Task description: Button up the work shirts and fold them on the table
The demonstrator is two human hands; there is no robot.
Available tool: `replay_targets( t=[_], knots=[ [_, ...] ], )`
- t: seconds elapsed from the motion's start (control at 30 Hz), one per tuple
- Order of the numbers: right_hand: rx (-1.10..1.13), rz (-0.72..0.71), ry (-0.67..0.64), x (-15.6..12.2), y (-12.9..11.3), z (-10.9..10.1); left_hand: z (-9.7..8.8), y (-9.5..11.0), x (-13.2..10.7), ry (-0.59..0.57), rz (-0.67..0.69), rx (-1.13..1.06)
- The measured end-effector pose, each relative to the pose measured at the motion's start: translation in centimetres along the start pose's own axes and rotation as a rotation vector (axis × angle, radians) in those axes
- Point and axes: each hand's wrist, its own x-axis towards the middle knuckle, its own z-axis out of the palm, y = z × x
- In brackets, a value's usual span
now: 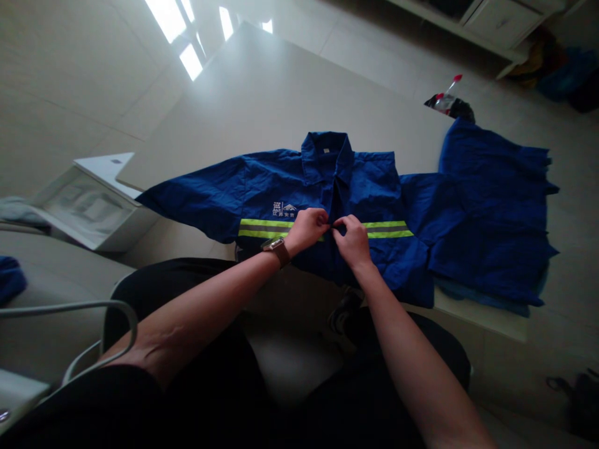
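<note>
A blue work shirt [262, 190] with a yellow-and-grey reflective stripe lies face up on the white table [262, 93], collar away from me, hem hanging over the near edge. My left hand [307, 228], a watch on its wrist, pinches the shirt's front placket at stripe height. My right hand [352, 240] pinches the same placket right beside it, and the fingertips of both hands nearly touch. Both hands are closed on the fabric.
A stack of blue garments [491, 218] lies at the table's right end, touching the shirt's sleeve. A white open box [88, 202] stands on the floor at left. A bottle and dark bag [449, 103] lie on the floor beyond. A white shelf unit [491, 25] stands far right.
</note>
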Motion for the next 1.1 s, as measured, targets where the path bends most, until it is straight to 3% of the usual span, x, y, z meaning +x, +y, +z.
replay_targets(
  t=[0.13, 0.4, 0.6, 0.87, 1.1],
  knots=[
    [0.0, 0.003, 0.006, -0.1, 0.2, 0.3, 0.1, 0.0, 0.1, 0.013, -0.054, -0.059],
    [0.001, 0.068, 0.025, 0.0, -0.2, 0.4, 0.6, 0.7, -0.2, 0.064, -0.033, 0.025],
    [0.018, 0.034, 0.013, 0.0, -0.2, 0.3, 0.5, 0.6, -0.4, 0.024, -0.001, 0.025],
    [-0.015, -0.014, -0.007, -0.2, -0.6, 0.1, 0.3, 0.2, -1.0, 0.018, 0.157, 0.377],
    [0.104, 0.091, -0.004, 0.2, -0.9, 0.4, 0.4, 0.0, -0.8, 0.032, 0.126, 0.274]
  ],
)
